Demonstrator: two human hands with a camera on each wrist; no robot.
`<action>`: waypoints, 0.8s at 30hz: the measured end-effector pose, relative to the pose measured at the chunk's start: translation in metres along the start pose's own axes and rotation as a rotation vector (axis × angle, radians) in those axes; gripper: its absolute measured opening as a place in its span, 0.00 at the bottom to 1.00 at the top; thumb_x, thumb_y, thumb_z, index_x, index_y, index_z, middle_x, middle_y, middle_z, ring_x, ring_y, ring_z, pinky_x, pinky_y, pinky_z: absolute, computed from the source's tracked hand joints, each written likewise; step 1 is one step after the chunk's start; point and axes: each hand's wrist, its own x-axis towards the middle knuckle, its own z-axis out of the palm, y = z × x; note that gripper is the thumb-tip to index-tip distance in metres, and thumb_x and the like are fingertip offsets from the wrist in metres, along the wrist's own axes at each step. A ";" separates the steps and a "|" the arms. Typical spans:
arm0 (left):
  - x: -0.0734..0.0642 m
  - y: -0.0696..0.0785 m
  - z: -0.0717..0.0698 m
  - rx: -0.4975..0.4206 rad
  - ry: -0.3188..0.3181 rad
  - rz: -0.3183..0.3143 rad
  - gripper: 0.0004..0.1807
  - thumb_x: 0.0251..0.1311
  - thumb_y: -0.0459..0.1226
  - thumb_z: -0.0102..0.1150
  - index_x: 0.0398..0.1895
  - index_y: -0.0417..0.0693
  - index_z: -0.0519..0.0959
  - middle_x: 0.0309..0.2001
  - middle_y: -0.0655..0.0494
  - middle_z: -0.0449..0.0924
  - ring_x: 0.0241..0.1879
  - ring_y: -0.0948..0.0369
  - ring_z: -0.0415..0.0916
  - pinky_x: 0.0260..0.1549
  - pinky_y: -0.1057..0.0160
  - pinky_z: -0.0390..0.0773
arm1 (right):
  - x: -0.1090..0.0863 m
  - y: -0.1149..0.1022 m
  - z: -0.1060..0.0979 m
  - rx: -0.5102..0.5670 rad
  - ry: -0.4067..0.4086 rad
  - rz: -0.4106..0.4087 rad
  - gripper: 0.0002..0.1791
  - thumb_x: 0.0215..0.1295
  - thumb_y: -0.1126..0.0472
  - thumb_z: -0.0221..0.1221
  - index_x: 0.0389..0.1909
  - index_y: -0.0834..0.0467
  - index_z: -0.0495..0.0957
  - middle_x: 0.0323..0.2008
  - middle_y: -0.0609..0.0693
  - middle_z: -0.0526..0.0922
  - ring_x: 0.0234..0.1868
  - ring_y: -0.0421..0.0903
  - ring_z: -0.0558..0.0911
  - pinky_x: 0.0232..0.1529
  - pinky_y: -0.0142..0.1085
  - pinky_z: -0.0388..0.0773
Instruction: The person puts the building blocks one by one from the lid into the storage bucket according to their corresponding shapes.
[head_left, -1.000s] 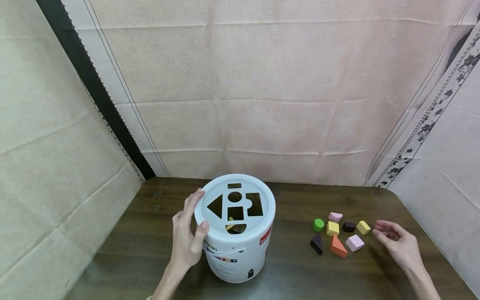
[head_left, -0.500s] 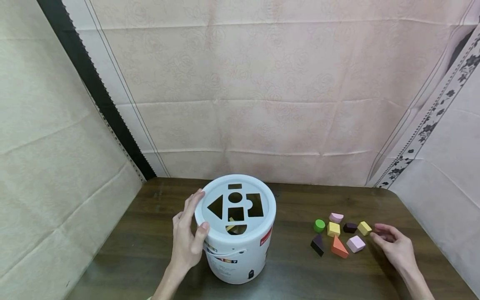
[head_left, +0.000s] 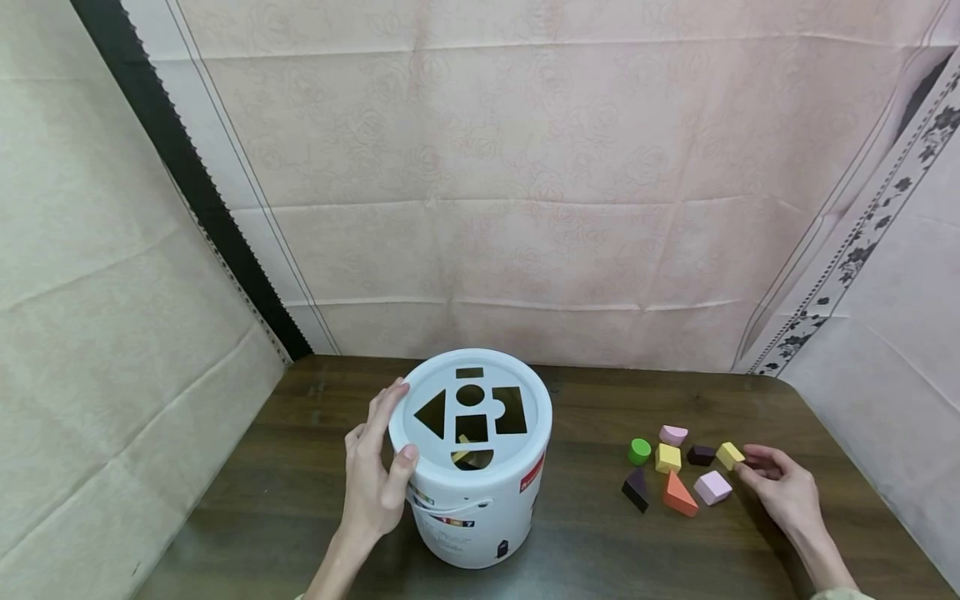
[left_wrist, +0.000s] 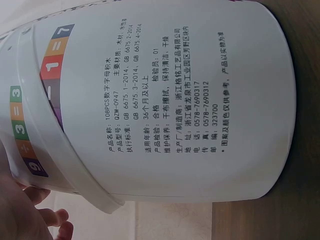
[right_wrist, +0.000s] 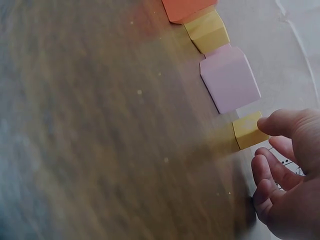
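Note:
A white bucket (head_left: 480,525) stands upright with a pale blue lid (head_left: 525,450) cut with shaped holes. My left hand (head_left: 375,479) grips its left side at the rim, thumb in front and fingers spread toward the back. In the left wrist view, printed text covers the bucket wall (left_wrist: 240,100). On the right, my right hand (head_left: 783,492) pinches a small yellow block (head_left: 729,455) between thumb and forefinger. The right wrist view has the thumb on the end of that yellow block (right_wrist: 248,131), with the other fingers loosely curled.
Beside the yellow block lie a dark block (head_left: 701,455), a lilac block (head_left: 712,487) and an orange triangular block (head_left: 678,496). Farther left are a second yellow block (head_left: 667,457), a green cylinder (head_left: 639,452), a pink block (head_left: 672,435) and a dark triangular block (head_left: 635,490). Cloth (head_left: 525,250) hangs behind.
My right hand has moved left to the yellow block and closed thumb and forefinger on it. The left hand and the bucket stay in place.

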 end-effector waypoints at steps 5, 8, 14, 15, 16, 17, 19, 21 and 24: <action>0.000 0.000 0.000 0.003 0.001 -0.002 0.38 0.59 0.62 0.36 0.61 0.44 0.67 0.60 0.49 0.66 0.59 0.52 0.60 0.42 0.44 0.51 | 0.001 -0.001 0.002 -0.039 0.010 -0.016 0.18 0.50 0.63 0.66 0.41 0.68 0.77 0.25 0.38 0.79 0.23 0.27 0.74 0.19 0.26 0.68; 0.000 0.000 0.000 0.005 0.002 -0.002 0.38 0.59 0.62 0.36 0.61 0.44 0.66 0.60 0.49 0.66 0.59 0.52 0.60 0.41 0.44 0.51 | 0.002 -0.001 0.002 -0.056 0.016 -0.019 0.17 0.50 0.63 0.65 0.40 0.67 0.77 0.24 0.39 0.79 0.22 0.27 0.74 0.19 0.26 0.67; 0.000 -0.001 0.000 0.007 0.006 0.003 0.38 0.59 0.62 0.35 0.61 0.43 0.66 0.60 0.49 0.66 0.59 0.52 0.60 0.41 0.45 0.52 | 0.004 -0.001 0.004 -0.100 0.025 -0.017 0.14 0.51 0.62 0.65 0.38 0.65 0.79 0.24 0.44 0.80 0.22 0.27 0.73 0.21 0.25 0.66; 0.000 -0.001 0.000 0.008 0.007 0.004 0.38 0.59 0.62 0.35 0.61 0.43 0.66 0.60 0.49 0.66 0.59 0.51 0.60 0.41 0.45 0.52 | 0.005 -0.001 0.005 -0.111 0.027 -0.016 0.14 0.51 0.62 0.65 0.37 0.65 0.79 0.24 0.45 0.80 0.22 0.27 0.73 0.21 0.24 0.66; 0.000 -0.001 0.000 0.008 0.007 0.003 0.38 0.59 0.62 0.35 0.61 0.43 0.66 0.60 0.49 0.66 0.59 0.51 0.60 0.41 0.45 0.52 | 0.005 -0.001 0.005 -0.118 0.027 -0.015 0.14 0.51 0.62 0.65 0.37 0.65 0.79 0.24 0.46 0.80 0.22 0.27 0.73 0.22 0.24 0.66; 0.000 -0.001 0.000 0.008 0.007 0.003 0.38 0.59 0.62 0.35 0.61 0.43 0.66 0.60 0.49 0.66 0.59 0.51 0.60 0.41 0.45 0.52 | 0.005 -0.001 0.005 -0.125 0.027 -0.014 0.14 0.51 0.61 0.65 0.37 0.64 0.79 0.24 0.47 0.80 0.22 0.26 0.73 0.22 0.24 0.65; 0.000 -0.001 0.000 0.009 0.006 0.002 0.38 0.59 0.62 0.35 0.61 0.43 0.66 0.60 0.49 0.66 0.59 0.51 0.60 0.41 0.44 0.52 | 0.005 0.000 0.005 -0.138 0.027 -0.013 0.14 0.51 0.61 0.65 0.37 0.64 0.79 0.24 0.49 0.81 0.22 0.25 0.73 0.23 0.23 0.65; 0.000 -0.001 0.000 0.008 0.003 0.001 0.38 0.59 0.61 0.35 0.61 0.43 0.66 0.60 0.49 0.66 0.59 0.52 0.60 0.41 0.44 0.51 | 0.005 -0.001 0.005 -0.151 0.027 -0.013 0.13 0.51 0.61 0.64 0.37 0.64 0.80 0.25 0.50 0.81 0.22 0.24 0.72 0.25 0.24 0.64; 0.000 -0.001 0.000 0.008 0.001 0.001 0.38 0.59 0.61 0.36 0.61 0.43 0.66 0.60 0.48 0.66 0.59 0.52 0.60 0.41 0.44 0.51 | 0.005 -0.001 0.005 -0.170 0.026 -0.008 0.13 0.52 0.61 0.64 0.37 0.63 0.80 0.25 0.52 0.82 0.21 0.23 0.72 0.25 0.25 0.63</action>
